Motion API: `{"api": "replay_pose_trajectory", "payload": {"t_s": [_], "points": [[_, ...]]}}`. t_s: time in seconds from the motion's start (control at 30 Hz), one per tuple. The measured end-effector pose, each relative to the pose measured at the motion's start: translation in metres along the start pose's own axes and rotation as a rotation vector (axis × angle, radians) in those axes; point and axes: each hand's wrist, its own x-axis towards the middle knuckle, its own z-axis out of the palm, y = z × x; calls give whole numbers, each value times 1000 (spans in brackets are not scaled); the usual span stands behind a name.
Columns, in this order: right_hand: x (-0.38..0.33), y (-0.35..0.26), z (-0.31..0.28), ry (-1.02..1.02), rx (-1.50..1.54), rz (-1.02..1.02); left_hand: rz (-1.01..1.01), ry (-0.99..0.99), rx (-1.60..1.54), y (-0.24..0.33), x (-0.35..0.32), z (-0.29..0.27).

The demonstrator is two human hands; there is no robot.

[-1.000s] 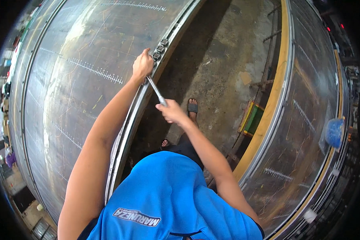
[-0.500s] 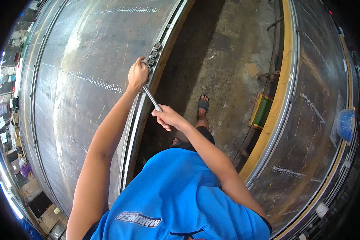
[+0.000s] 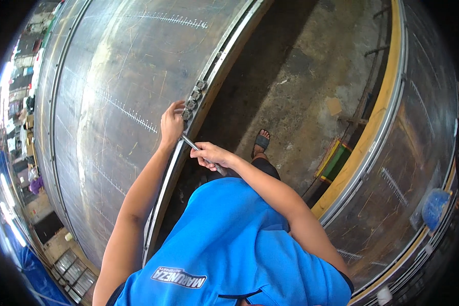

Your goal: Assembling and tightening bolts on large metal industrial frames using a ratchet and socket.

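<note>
The right hand (image 3: 209, 153) grips a wrench (image 3: 201, 152) whose handle slants up-left to the bolts (image 3: 193, 99). The left hand (image 3: 171, 122), nearer them, pinches its head at the panel's rim (image 3: 224, 56).

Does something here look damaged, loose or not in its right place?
Nothing stands out. The right hand holds a wrench at the row of bolts on the rim of the scratched metal panel; the left hand steadies its head. The bolts sit in line.

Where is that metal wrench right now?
In the head view, near the centre, the wrench is gripped by the right hand, its head at the row of bolts beside the left hand.
</note>
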Motion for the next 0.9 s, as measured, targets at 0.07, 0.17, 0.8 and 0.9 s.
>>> {"api": "replay_pose_trajectory", "payload": {"t_s": [0.07, 0.17, 0.8, 0.9], "points": [[-1, -6, -7, -40, 85, 65, -10, 16, 8, -6, 0, -3], [2, -18, -15, -13, 27, 88, -20, 69, 29, -2, 0, -2], [-1, -64, -56, -286, 128, 358, -242, -24, -241, -3, -4, -8], [4, -69, -58, -263, -22, 376, -194, -40, -210, -11, -7, -10]]}}
